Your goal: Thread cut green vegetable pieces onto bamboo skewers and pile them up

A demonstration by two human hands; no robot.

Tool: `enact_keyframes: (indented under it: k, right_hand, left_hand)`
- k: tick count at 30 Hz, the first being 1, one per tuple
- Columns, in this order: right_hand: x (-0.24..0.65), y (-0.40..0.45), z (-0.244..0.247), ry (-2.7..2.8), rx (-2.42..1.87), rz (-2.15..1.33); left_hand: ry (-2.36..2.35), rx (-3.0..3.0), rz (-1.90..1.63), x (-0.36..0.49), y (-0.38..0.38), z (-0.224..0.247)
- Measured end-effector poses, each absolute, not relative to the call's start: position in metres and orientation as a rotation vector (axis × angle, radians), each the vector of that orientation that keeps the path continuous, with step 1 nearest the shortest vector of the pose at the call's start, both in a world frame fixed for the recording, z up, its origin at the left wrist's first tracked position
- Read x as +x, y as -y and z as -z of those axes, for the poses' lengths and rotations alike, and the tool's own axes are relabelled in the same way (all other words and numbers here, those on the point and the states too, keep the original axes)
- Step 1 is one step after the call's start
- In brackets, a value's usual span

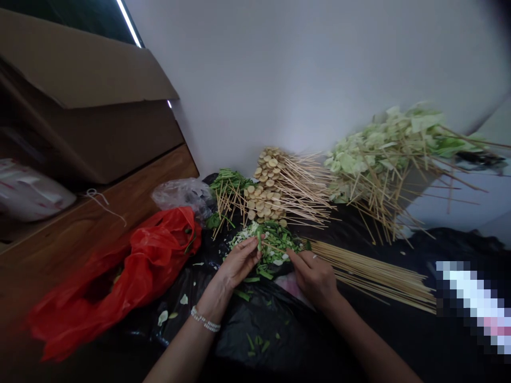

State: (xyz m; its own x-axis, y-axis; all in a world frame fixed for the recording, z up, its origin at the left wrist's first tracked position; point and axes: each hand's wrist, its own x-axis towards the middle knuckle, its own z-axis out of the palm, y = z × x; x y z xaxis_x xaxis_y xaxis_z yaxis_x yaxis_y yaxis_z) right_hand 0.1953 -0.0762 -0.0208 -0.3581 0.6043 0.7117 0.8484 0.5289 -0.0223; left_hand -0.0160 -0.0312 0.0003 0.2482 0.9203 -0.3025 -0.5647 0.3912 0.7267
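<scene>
My left hand (243,259) pinches a short piece of green vegetable stalk (259,239) between thumb and fingers. From the right, my right hand (313,274) grips a thin wooden skewer (276,248), its far end reaching the green piece; whether the tip is inside it I cannot tell. Beneath both hands lies a heap of chopped green and white vegetable pieces (275,234). Just right of my right hand, a bundle of bare skewers (379,274) lies on black plastic sheeting (255,340).
Behind the heap are skewered round pale slices (265,186) and skewered green stalks (229,181). Skewered cabbage leaves (383,143) are piled at right. To the left lie a red plastic bag (147,271) and a clear bag (181,194). A cardboard box (99,133) stands beyond, against the wall.
</scene>
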Motion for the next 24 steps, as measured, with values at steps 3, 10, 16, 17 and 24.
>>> enact_keyframes:
  k: [3, 10, 16, 17, 24]
  right_hand:
    - [0.195, 0.0766, 0.0208, 2.105, -1.183, 0.454]
    - [0.1935, 0.0774, 0.0227, 2.116, -1.199, 0.474]
    - [0.1917, 0.0792, 0.0207, 2.121, -1.173, 0.501]
    - [0.1915, 0.0791, 0.0206, 2.122, -1.168, 0.501]
    - [0.1892, 0.0783, 0.0225, 2.106, -1.169, 0.507]
  left_hand:
    - [-0.812, 0.567, -1.077, -0.0165, 0.0313, 0.0005]
    - [-0.868, 0.64, -1.092, -0.0173, 0.0307, 0.0029]
    - [-0.957, 0.672, -1.136, -0.0126, 0.0317, -0.0012]
    - [-0.953, 0.671, -1.133, -0.012, 0.0322, -0.0028]
    - [-1.003, 0.629, -1.205, -0.0089, 0.0356, -0.0032]
